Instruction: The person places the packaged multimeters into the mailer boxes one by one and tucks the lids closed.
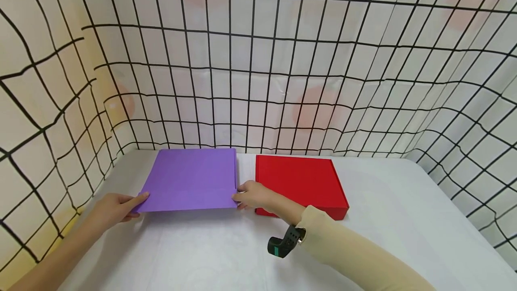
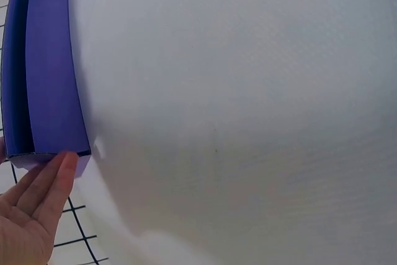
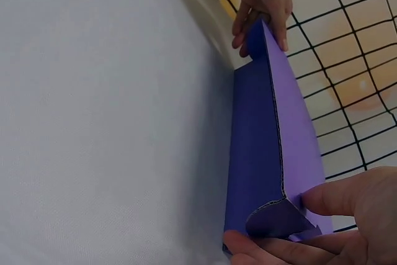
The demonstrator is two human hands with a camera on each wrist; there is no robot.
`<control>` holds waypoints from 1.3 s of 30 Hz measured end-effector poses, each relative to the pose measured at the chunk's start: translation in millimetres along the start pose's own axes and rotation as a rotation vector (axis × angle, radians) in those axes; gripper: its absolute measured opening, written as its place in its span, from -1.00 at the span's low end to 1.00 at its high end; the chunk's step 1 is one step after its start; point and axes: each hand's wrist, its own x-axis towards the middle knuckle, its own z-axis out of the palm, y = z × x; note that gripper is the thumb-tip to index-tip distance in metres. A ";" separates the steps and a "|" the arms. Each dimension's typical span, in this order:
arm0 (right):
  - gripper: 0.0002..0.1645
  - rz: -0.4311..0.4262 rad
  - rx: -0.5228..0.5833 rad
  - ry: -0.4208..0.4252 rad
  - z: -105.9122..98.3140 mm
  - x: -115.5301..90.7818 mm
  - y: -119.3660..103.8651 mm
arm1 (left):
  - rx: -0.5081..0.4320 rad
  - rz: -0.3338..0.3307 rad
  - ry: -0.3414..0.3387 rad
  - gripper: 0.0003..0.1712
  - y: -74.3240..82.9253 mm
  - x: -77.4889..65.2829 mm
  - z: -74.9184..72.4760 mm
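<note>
A purple cardboard box (image 1: 191, 178) lies at the back left of the white table, its lid panel facing up. At the lid's front left corner, my left hand (image 1: 115, 210) pinches the edge, thumb on top and fingers beneath. My right hand (image 1: 252, 195) grips the front right corner the same way, beside a small folded side flap (image 3: 282, 218). In the left wrist view a dark gap shows along the box's front wall (image 2: 53, 66), so the lid stands partly raised. The inside of the box is hidden.
A closed red box (image 1: 299, 181) lies on the table just right of the purple one, under my right forearm. A black watch-like band (image 1: 286, 241) hangs at the right wrist. Black grid netting (image 1: 258, 75) over pale sheeting encloses the table's back and sides.
</note>
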 end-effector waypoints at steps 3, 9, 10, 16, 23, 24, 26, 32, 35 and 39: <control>-0.42 -0.012 -0.014 0.003 -0.3 -1.9 -0.2 | -0.007 -0.008 -0.006 -0.30 -0.2 -0.4 -1.0; -0.42 -0.049 -0.072 0.034 0.6 -2.8 1.0 | -0.025 -0.011 -0.031 -0.25 0.0 -2.8 -0.5; -0.42 -0.057 -0.086 0.041 0.8 -2.6 1.4 | -0.030 -0.012 -0.034 -0.25 -0.5 -2.6 0.0; -0.45 -0.123 -0.154 0.100 3.9 -0.1 5.1 | -0.026 0.051 -0.033 -0.34 -10.5 0.5 1.7; -0.46 -0.202 -0.266 0.182 6.4 -1.4 5.1 | -0.024 0.078 -0.054 -0.38 -21.5 7.6 0.3; -0.44 -0.214 -0.298 0.201 6.9 -1.7 4.4 | -0.019 0.075 -0.050 -0.39 -22.0 8.6 0.2; -0.38 -0.255 -0.379 0.230 7.7 -1.9 2.7 | 0.013 0.087 -0.037 -0.37 -23.2 11.0 0.0; -0.28 -0.396 -0.610 0.206 10.5 3.6 3.9 | 0.079 0.107 -0.024 -0.20 -29.9 18.3 3.7; -0.27 -0.405 -0.667 0.185 10.8 6.8 7.7 | 0.082 0.126 -0.037 -0.15 -30.9 20.7 5.2; -0.27 -0.413 -0.726 0.170 10.1 9.4 10.2 | -0.043 0.116 -0.075 -0.11 -24.7 25.8 2.9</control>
